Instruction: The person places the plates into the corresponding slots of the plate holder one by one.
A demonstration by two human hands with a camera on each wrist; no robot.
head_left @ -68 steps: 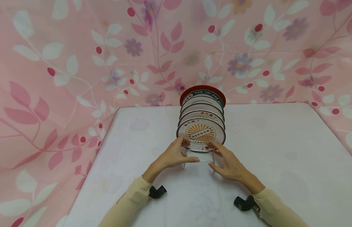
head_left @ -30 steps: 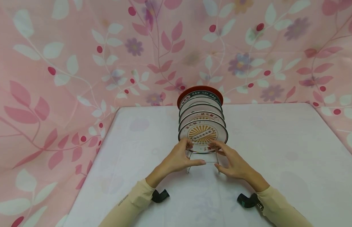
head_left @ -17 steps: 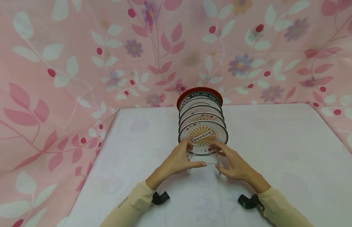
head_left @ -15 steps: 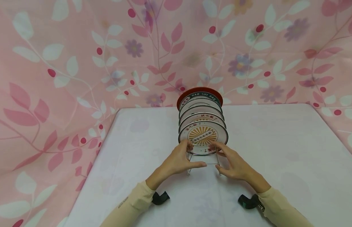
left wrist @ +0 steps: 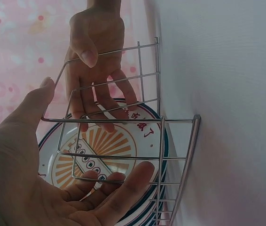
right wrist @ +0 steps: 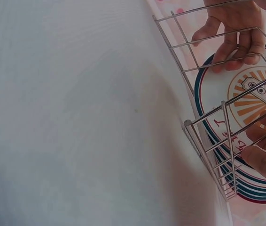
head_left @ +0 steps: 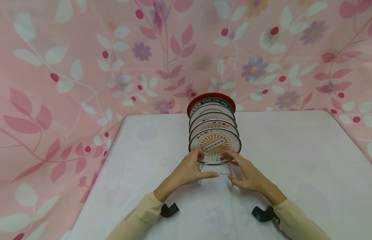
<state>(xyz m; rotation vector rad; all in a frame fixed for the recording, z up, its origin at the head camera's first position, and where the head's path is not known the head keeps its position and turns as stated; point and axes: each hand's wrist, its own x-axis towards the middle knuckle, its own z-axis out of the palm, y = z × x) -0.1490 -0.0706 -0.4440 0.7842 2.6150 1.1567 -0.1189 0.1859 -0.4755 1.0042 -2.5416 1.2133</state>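
A silver wire dish rack (left wrist: pixel 197 127) stands on the white-covered table, pointing away from me. Several round plates stand on edge in it; the front plate (head_left: pixel 214 140) is white with a dark rim and a yellow sunburst, and a red-edged plate (head_left: pixel 213 95) is at the far end. My left hand (head_left: pixel 186 169) grips the rack's near left side, thumb along the front wires and fingers about the frame. On the near right side, my right hand (head_left: pixel 247 173) holds the frame likewise. Some fingertips are hidden behind the wires in the head view.
The white tablecloth (head_left: pixel 149 143) spreads to both sides of the rack. A pink floral curtain (head_left: pixel 179 50) hangs just behind the table's back edge. Black wrist devices (head_left: pixel 169 210) sit beneath both forearms.
Since the earliest frame, the rack's near end and both hands have shifted slightly right and towards me, while its far end has swung a little left. Over the last half second everything is almost still.
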